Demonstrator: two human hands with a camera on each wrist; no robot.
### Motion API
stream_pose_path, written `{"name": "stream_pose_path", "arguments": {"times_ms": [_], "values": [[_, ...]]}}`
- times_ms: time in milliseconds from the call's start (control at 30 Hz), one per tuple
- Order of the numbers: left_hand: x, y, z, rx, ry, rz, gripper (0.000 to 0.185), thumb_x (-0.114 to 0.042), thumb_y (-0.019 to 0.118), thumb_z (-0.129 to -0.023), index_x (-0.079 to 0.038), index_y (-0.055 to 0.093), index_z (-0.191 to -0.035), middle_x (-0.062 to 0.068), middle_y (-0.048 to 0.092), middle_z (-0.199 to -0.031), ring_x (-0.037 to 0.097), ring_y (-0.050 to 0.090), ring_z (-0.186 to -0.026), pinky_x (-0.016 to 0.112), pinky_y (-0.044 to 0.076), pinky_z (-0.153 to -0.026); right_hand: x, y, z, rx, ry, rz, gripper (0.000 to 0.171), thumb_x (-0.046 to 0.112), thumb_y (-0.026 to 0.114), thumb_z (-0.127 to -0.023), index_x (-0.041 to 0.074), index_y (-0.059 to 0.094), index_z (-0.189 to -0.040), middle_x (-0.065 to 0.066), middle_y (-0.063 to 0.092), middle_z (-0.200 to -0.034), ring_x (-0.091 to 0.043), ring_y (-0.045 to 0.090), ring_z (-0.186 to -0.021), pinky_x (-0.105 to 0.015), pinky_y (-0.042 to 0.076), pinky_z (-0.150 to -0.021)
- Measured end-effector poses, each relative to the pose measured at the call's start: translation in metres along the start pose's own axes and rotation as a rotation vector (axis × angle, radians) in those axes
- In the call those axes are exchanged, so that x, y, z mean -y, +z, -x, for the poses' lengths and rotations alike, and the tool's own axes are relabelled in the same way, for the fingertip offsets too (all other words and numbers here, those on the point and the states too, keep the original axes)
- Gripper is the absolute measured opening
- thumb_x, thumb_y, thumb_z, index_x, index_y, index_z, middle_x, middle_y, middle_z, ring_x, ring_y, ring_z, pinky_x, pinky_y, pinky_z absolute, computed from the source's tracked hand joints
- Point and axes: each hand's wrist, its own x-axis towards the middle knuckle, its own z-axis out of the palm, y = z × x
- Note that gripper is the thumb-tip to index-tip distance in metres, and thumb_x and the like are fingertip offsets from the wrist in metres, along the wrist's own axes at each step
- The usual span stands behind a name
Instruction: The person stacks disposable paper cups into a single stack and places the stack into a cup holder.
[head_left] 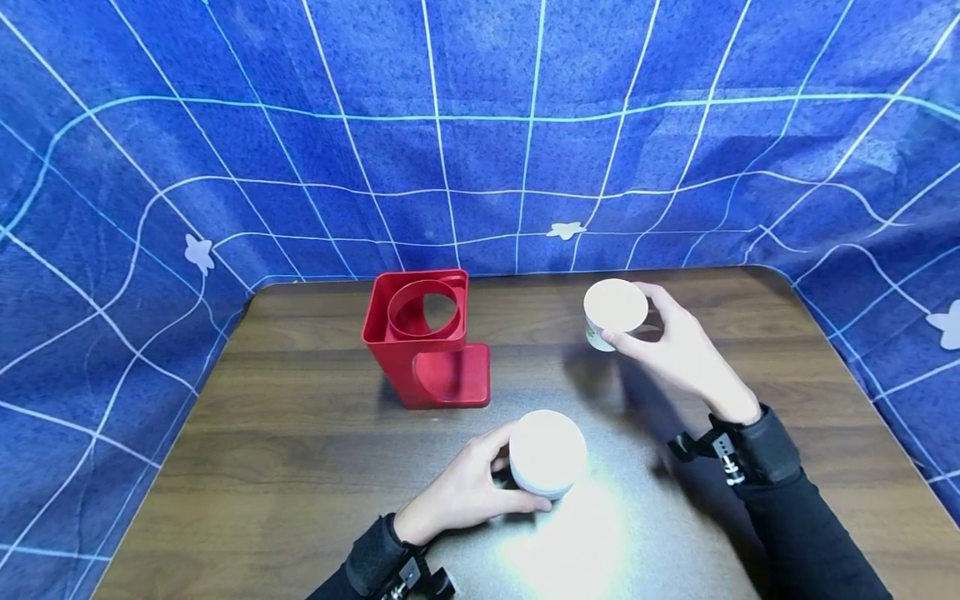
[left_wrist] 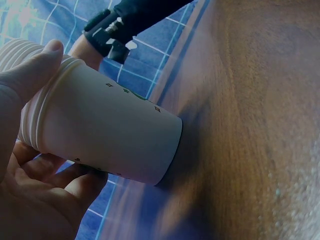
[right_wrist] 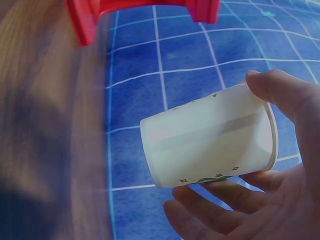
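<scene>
Nearest, left hand (head_left: 461, 492) grips a cup stack (head_left: 548, 453); farther right, right hand (head_left: 678, 346) grips one cup (head_left: 614, 313); red holder (head_left: 424, 337) stands left.

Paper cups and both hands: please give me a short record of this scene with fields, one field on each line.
left hand: left hand holds a stack of paper cups standing on the table
right hand: right hand holds a single paper cup lifted off the table
grip: both hands have fingers curled round the cup walls
cup print: small green marks on white
red holder: red holder stands behind the stack, touched by no hand
backdrop: blue cloth with a pale grid
</scene>
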Motion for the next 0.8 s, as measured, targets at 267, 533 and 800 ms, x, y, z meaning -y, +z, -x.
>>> {"name": "stream_pose_path", "arguments": {"times_ms": [267, 533, 800], "values": [[0.001, 0.000, -0.001, -0.006, -0.006, 0.001, 0.080, -0.024, 0.092, -0.078, -0.034, 0.051, -0.146, -0.010, 0.066, -0.135, 0.013, 0.067, -0.120, 0.030, 0.052, -0.107, 0.023, -0.011, 0.013, -0.033, -0.054, -0.029, 0.061, 0.026, 0.082, -0.089, 0.021, 0.054, -0.143, -0.002, 0.065, -0.128, -0.002, 0.067, -0.102, -0.023, 0.059, -0.089], [0.001, -0.001, 0.000, -0.012, -0.019, 0.013, 0.081, -0.023, 0.092, -0.078, -0.034, 0.051, -0.147, -0.009, 0.066, -0.134, 0.013, 0.069, -0.117, 0.030, 0.053, -0.105, 0.045, -0.018, 0.029, 0.003, -0.132, -0.042, 0.064, 0.017, 0.084, -0.087, 0.024, 0.055, -0.144, 0.003, 0.063, -0.131, -0.004, 0.065, -0.108, -0.014, 0.053, -0.090], [0.001, 0.001, -0.003, 0.011, -0.008, 0.025, 0.082, -0.021, 0.092, -0.077, -0.032, 0.051, -0.147, -0.007, 0.064, -0.137, 0.014, 0.066, -0.121, 0.030, 0.053, -0.105, 0.061, -0.022, 0.047, 0.035, -0.231, -0.058, 0.073, 0.008, 0.086, -0.082, 0.023, 0.054, -0.146, 0.006, 0.063, -0.132, -0.004, 0.062, -0.114, -0.012, 0.048, -0.098]]}}
